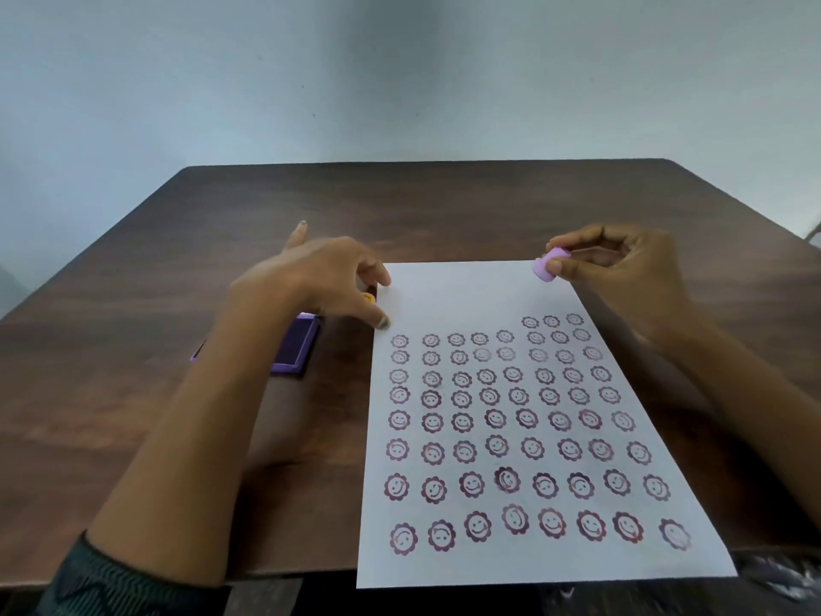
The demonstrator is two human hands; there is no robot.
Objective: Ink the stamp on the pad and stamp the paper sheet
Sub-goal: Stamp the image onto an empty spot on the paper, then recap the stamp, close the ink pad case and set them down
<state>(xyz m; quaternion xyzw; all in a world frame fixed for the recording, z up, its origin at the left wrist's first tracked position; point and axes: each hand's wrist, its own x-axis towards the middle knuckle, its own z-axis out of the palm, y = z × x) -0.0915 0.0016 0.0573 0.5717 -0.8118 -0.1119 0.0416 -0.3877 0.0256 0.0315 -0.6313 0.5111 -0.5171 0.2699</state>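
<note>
A white paper sheet lies on the dark wooden table, covered in several rows of purple smiling-flower prints; its top strip is blank. My right hand holds a small lilac stamp between thumb and fingers, just above the sheet's top right corner. My left hand hovers at the sheet's top left edge, fingers spread, thumb tip touching the paper's edge. A purple ink pad sits open left of the sheet, partly hidden under my left wrist.
A small yellow object peeks out under my left fingers, beside the pad. The sheet's bottom edge overhangs the table's near edge. A pale wall rises behind the table.
</note>
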